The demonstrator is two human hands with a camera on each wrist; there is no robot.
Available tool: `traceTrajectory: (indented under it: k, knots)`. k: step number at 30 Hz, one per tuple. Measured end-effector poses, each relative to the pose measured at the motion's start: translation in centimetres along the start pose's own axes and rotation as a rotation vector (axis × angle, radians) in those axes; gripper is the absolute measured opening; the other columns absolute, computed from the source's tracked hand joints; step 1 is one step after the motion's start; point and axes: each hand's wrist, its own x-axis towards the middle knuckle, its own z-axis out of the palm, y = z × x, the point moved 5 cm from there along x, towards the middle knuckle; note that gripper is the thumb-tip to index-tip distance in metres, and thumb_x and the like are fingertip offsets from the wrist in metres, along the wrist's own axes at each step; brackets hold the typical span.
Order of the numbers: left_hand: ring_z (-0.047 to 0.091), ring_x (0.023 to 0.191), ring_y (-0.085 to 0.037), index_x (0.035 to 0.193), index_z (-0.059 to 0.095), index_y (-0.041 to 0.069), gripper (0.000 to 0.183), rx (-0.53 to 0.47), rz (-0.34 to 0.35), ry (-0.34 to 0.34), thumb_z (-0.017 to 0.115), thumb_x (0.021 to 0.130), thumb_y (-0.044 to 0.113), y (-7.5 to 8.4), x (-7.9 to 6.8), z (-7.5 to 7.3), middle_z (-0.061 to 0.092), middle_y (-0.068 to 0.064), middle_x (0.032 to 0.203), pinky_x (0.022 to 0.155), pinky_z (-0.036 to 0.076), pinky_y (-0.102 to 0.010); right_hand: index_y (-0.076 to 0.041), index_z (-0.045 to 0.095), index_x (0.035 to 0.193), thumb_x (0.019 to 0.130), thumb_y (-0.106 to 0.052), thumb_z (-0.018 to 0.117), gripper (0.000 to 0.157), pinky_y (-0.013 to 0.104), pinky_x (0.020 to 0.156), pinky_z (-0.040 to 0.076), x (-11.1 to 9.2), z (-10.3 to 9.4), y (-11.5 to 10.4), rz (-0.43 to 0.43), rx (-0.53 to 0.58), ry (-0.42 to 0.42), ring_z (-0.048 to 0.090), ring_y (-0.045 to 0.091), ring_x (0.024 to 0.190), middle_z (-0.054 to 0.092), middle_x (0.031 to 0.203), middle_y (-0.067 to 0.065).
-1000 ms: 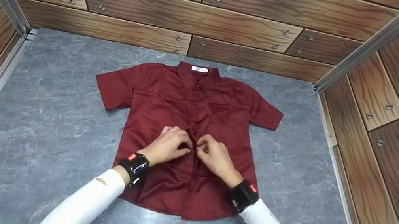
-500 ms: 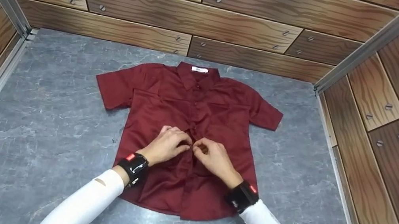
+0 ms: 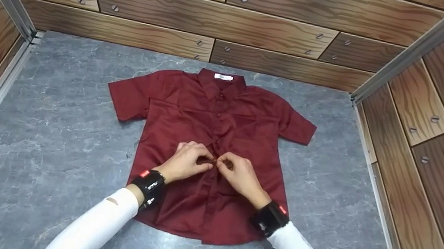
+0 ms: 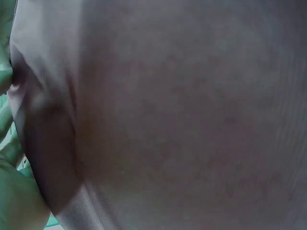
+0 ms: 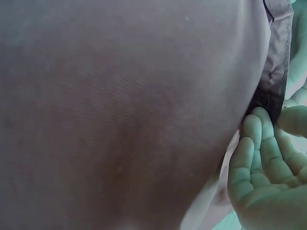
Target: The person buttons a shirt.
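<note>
A dark red short-sleeved shirt (image 3: 178,122) lies spread flat, front up, collar (image 3: 220,91) away from me. Over its middle, my left hand (image 3: 187,161) pinches one side of the front placket between thumb and fingertips. Just to the right, my right hand (image 3: 240,175) pinches the other side, its fingertips almost against the left's. Close up in the right wrist view, fingers (image 5: 259,158) hold the placket (image 5: 276,62) edge, and a small dark buttonhole or button shows there. Cloth (image 4: 168,115) fills most of the left wrist view, with fingertips at its left edge.
The shirt rests on a grey marbled tabletop (image 3: 57,125). A wood-patterned back wall (image 3: 169,5) and a right side wall (image 3: 431,184) enclose it, joined by metal rails (image 3: 411,52). Black bands are strapped round both wrists.
My right fingertips have come in leftward toward the left hand, narrowing the gap at the placket. The left hand stays almost in place, and the rest of the shirt lies as before.
</note>
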Motion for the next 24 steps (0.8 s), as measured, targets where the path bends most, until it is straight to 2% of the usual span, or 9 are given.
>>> traceTrajectory:
  k: [6,14,20,24]
  knots:
    - [0.064,0.103,-0.025,0.102,0.079,0.014,0.011,-0.047,-0.021,0.026,0.076,0.093,0.019,-0.06,0.16,-0.02,0.075,0.0,0.104,0.094,0.038,-0.05,-0.014,0.074,0.094,0.096,-0.014,0.071,0.004,0.029,0.071,0.054,0.03,-0.01,0.22,0.02,0.014,0.001,0.067,0.01,0.079,0.073,0.088,-0.004]
    - [0.065,0.102,-0.025,0.104,0.081,0.015,0.012,-0.086,-0.056,0.054,0.075,0.095,0.021,-0.02,0.22,-0.01,0.075,0.001,0.102,0.094,0.037,-0.05,-0.011,0.071,0.099,0.095,-0.013,0.071,0.005,0.031,0.072,0.055,-0.03,0.21,0.33,0.018,0.01,-0.015,0.068,0.012,0.08,0.072,0.089,-0.002]
    - [0.063,0.098,-0.023,0.103,0.083,0.015,0.012,-0.071,-0.059,0.051,0.075,0.094,0.02,-0.15,0.37,0.2,0.075,0.002,0.097,0.093,0.037,-0.05,-0.008,0.055,0.113,0.09,-0.011,0.072,0.028,0.029,0.067,0.053,-0.57,0.46,0.57,0.027,-0.001,0.012,0.065,0.011,0.074,0.067,0.083,-0.002]
    - [0.062,0.094,-0.022,0.102,0.083,0.015,0.013,-0.067,-0.056,0.048,0.075,0.094,0.02,-0.13,0.42,0.34,0.074,0.003,0.095,0.091,0.036,-0.05,-0.009,0.064,0.104,0.09,-0.017,0.073,0.018,0.03,0.065,0.05,-0.73,0.37,0.83,0.076,-0.054,0.0,0.06,0.01,0.069,0.065,0.079,-0.004]
